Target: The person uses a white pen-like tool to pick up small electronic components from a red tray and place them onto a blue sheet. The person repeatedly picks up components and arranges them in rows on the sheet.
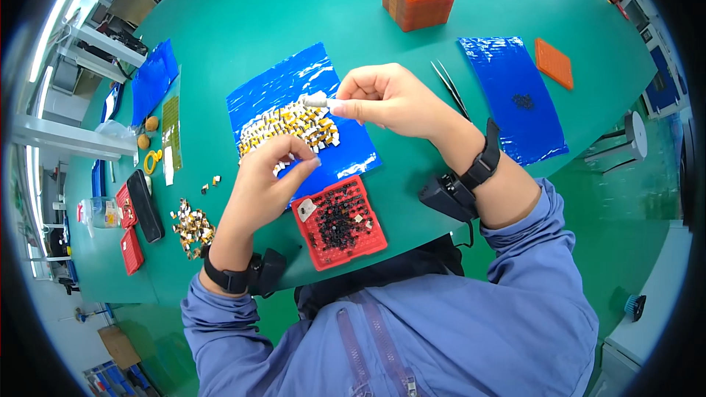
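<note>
A person's right hand (390, 103) had its grip pinched on a small pale cylinder (316, 102) over white-and-yellow pieces (316, 129) heaped on a blue sheet (359, 156). The left hand (265, 175) curled nearby; I couldn't tell if it grasped anything. A red tray (376, 241) sat nearer the person.

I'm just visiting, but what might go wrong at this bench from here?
The square red plastic tray of tiny black parts sits near the edge of the green table, close to the person's blue-violet jacket; a bump might tip it.

The small pale-grey cylindrical piece at the right hand might slip among the white-and-yellow pieces on the blue plastic sheet.
</note>
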Available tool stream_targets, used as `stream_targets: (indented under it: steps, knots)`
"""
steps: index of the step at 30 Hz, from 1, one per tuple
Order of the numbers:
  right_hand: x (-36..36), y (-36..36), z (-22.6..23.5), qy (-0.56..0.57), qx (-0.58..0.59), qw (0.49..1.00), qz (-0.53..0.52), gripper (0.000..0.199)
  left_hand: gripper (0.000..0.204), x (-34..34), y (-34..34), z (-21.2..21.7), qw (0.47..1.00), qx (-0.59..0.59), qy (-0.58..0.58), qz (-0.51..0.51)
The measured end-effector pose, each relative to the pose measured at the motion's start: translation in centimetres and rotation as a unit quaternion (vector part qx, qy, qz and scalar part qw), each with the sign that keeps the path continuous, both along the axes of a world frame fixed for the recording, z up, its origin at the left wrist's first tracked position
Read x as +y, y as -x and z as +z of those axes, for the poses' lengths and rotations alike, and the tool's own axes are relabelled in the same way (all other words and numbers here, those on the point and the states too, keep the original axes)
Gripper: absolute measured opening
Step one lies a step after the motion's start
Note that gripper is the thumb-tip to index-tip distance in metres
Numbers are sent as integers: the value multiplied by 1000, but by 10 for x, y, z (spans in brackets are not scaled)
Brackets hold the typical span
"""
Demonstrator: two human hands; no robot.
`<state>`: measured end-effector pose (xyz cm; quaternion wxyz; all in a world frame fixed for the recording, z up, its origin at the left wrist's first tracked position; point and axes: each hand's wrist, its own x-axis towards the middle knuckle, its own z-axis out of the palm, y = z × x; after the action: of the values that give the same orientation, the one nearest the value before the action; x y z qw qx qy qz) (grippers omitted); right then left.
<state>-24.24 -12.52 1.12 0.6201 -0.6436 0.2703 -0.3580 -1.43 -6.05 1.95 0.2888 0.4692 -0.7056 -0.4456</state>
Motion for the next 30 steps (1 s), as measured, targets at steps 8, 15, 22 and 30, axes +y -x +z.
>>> stream_targets:
  steps: [8, 15, 22, 30]
  knots:
    - [-3, -4, -8, 41, 17, 999, -9, 18, 10, -15, 20, -28, 952, -231, 200, 4]
    - [1, -1, -1, 75, 44, 996, -2, 17, 12, -17, 24, -32, 951, -230, 206, 32]
    - [-2, -5, -8, 61, 22, 998, -4, 16, 20, -12, 14, -24, 936, -230, 258, 64]
    - [4, -7, -4, 43, 42, 998, -2, 14, 11, 67, -35, 12, 967, -230, 109, 6]
